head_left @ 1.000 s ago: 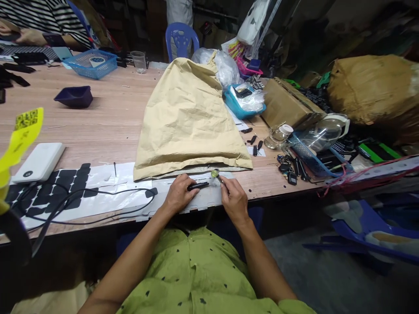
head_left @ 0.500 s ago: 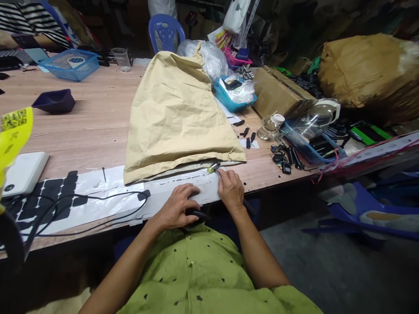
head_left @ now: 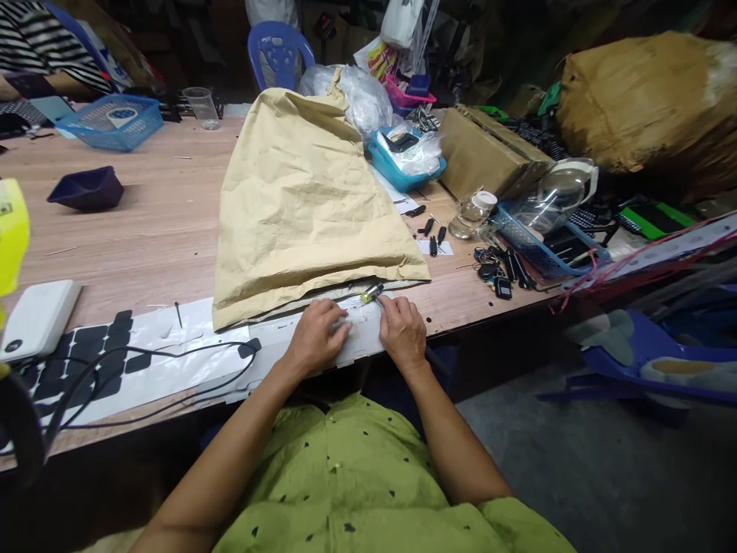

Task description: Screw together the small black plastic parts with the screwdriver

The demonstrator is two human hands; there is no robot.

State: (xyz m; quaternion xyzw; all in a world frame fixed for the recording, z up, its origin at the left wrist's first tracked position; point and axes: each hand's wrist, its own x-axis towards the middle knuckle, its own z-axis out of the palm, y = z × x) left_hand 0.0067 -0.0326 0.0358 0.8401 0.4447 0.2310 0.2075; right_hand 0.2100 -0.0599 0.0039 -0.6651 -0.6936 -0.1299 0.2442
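Note:
My right hand (head_left: 403, 330) is closed around the handle of a small hammer. The hammer's head (head_left: 371, 293), metal with a yellowish end, lies just beyond my fingers at the front of the large beige bag (head_left: 311, 207). My left hand (head_left: 318, 336) rests on the white board (head_left: 360, 347) at the table edge, left of the hammer. Its fingers are curled and its thumb is close to them; whatever may be between them is too small or hidden to make out. The bag's open hem faces me, just past both hands.
A sheet with black pads (head_left: 138, 361) and a looped black cable (head_left: 190, 349) lie at left near a white box (head_left: 40, 319). To the right are keys and black fobs (head_left: 503, 288), a glass jar (head_left: 472, 215), a blue basket (head_left: 535, 250) and a cardboard box (head_left: 489, 153).
My left hand has moved up and forward from the table edge onto the white board. The black handle-like thing under it is out of sight now. My right hand keeps holding the hammer.

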